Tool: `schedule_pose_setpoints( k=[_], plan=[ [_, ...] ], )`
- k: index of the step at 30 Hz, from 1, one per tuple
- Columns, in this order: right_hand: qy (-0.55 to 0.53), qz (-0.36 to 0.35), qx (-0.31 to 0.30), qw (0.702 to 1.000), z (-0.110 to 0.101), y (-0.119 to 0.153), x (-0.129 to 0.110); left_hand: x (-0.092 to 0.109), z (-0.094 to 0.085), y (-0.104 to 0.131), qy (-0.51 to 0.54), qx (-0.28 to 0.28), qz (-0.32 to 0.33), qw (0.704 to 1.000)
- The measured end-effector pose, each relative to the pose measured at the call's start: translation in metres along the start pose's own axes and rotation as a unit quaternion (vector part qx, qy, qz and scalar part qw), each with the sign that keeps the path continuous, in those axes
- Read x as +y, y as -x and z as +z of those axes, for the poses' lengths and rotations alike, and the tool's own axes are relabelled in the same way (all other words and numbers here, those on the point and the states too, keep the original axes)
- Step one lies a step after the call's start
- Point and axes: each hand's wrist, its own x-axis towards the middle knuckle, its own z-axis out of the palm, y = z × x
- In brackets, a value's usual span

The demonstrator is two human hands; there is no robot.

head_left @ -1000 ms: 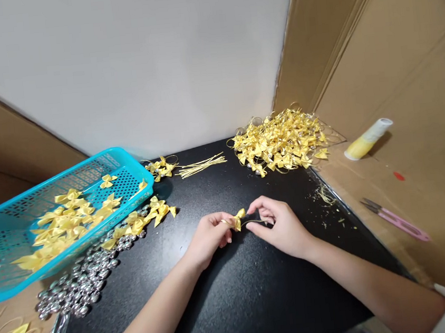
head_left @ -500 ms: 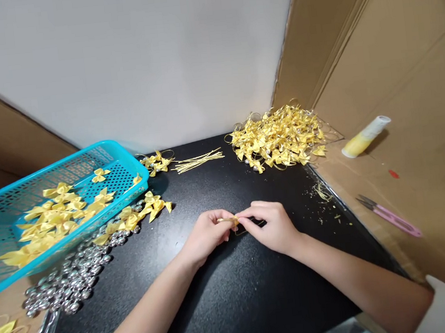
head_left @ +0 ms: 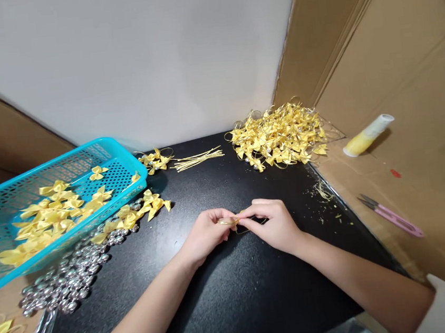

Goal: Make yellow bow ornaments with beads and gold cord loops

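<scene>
Both hands meet over the middle of the black tabletop (head_left: 234,282). My left hand (head_left: 209,234) pinches a small yellow ribbon piece with gold cord (head_left: 228,221), mostly covered by the fingers. My right hand (head_left: 270,222) has thumb and forefinger closed on the same piece from the right, and a thin loop of cord hangs beneath the fingertips. Beyond the hands lie cut gold cords (head_left: 200,159) and a large pile of yellow bows with cord loops (head_left: 279,136).
A blue basket (head_left: 138,180) at left holds yellow bows (head_left: 56,210). Silver bells (head_left: 63,284) and more bows (head_left: 155,202) lie beside it. At right, pink-handled snips (head_left: 399,219) and a yellow-white tube (head_left: 368,135) rest on cardboard. Cord scraps (head_left: 324,193) lie near the right edge.
The hands hold nearly the same place, with slight finger movement around the piece. The camera view has shifted slightly.
</scene>
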Motion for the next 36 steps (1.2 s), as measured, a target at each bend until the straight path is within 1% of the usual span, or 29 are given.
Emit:
schedule_pose_setpoints(
  k=[3, 6, 10, 13, 16, 18, 22, 25, 27, 29, 32, 36],
  plan=[
    [-0.024, -0.001, -0.001, 1.0, 0.0, 0.0, 0.001, -0.001, -0.001, -0.001, 0.001, -0.003, -0.006, 1.0],
    [-0.003, -0.025, -0.022, 0.999, -0.002, 0.0, -0.001, 0.0, -0.002, -0.001, 0.001, -0.007, -0.015, 1.0],
    [0.034, -0.055, -0.08, 0.995, -0.008, -0.003, -0.004, 0.003, -0.001, 0.001, 0.0, -0.016, -0.017, 1.0],
    [0.008, -0.044, -0.134, 0.99, -0.015, -0.006, -0.005, 0.006, -0.001, 0.002, -0.004, -0.022, -0.024, 0.999],
    [-0.009, -0.032, -0.169, 0.985, -0.018, -0.007, -0.005, 0.007, -0.001, 0.002, -0.005, -0.022, -0.031, 0.999],
    [-0.007, -0.022, -0.166, 0.986, -0.015, -0.006, -0.004, 0.006, -0.002, 0.002, -0.001, -0.021, -0.03, 0.999],
    [-0.017, 0.015, -0.124, 0.992, -0.008, -0.002, -0.004, 0.005, -0.002, 0.001, -0.002, -0.016, -0.027, 1.0],
    [-0.084, 0.064, -0.13, 0.986, -0.009, -0.004, -0.006, 0.004, -0.001, 0.0, -0.012, -0.008, -0.035, 0.999],
    [-0.148, 0.104, -0.145, 0.973, -0.014, -0.007, -0.006, 0.004, -0.001, 0.0, -0.018, -0.007, -0.039, 0.999],
    [-0.183, 0.133, -0.153, 0.962, -0.019, -0.01, -0.005, 0.004, -0.002, -0.001, -0.019, -0.009, -0.04, 0.999],
    [-0.148, 0.146, -0.128, 0.97, -0.022, -0.013, 0.0, 0.004, -0.005, -0.002, -0.014, -0.022, -0.046, 0.999],
    [-0.079, 0.124, -0.083, 0.986, -0.016, -0.012, 0.003, 0.004, -0.006, -0.003, -0.003, -0.022, -0.051, 0.998]
  ],
)
